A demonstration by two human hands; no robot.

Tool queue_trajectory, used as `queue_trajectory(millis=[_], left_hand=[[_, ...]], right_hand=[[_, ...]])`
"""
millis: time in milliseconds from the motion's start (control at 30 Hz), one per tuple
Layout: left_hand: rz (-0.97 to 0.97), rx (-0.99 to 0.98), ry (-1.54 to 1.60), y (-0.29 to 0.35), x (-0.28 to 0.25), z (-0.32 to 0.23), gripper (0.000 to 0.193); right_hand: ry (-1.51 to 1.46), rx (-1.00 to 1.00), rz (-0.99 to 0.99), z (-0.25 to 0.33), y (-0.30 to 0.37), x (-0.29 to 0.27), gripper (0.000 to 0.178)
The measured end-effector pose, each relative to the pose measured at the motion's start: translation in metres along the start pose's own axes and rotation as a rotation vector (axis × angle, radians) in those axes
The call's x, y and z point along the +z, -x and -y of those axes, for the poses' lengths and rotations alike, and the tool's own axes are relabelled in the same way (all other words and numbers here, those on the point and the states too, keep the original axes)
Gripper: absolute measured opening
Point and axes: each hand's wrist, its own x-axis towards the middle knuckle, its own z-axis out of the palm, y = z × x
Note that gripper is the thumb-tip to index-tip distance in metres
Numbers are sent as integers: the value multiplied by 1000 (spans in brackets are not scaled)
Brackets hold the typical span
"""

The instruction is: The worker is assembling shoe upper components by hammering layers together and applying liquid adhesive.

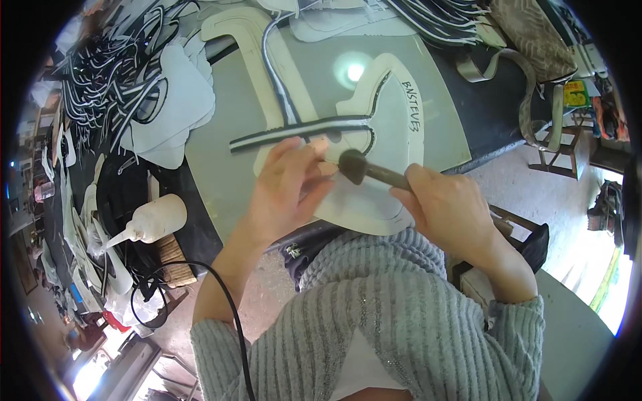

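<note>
My right hand [448, 207] is closed around the handle of a hammer [384, 176]. Its dark, blurred head hangs over the near part of a cream, curved template [416, 144], which has a dark-lined groove and handwritten marking. Just left of the hammer head, my left hand [291, 184] is held with fingers loosely bent and thumb apart. Nothing clear shows in its grasp, and its fingertips lie close to a black-and-white striped strip [267, 138]. That strip runs sideways across the template. Another striped strip [277, 77] comes down from the far side along a hooked cream template [237, 30].
A pale translucent board [438, 87] lies on the dark table [461, 80]. Tangled striped strips [110, 83] and pale cut pieces [164, 110] are heaped at left. Nearer is a white squeeze bottle [157, 218]; a black cable [231, 301] crosses my left arm. A patterned bag [535, 40] sits far right.
</note>
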Motion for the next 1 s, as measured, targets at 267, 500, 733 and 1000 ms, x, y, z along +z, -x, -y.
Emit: queue_trajectory(millis=[267, 500, 733, 1000], left_hand=[[120, -122, -58, -8, -18, -2, 81], [193, -202, -82, -21, 4, -27, 90], [21, -245, -56, -25, 50, -63, 90], [-205, 39, -26, -40, 21, -96, 60]], right_hand=[[-229, 25, -96, -24, 6, 20, 31], [-612, 455, -463, -57, 59, 66, 21], [-1401, 604, -491, -55, 58, 52, 30], [-1595, 201, -628, -118, 101, 28, 35]])
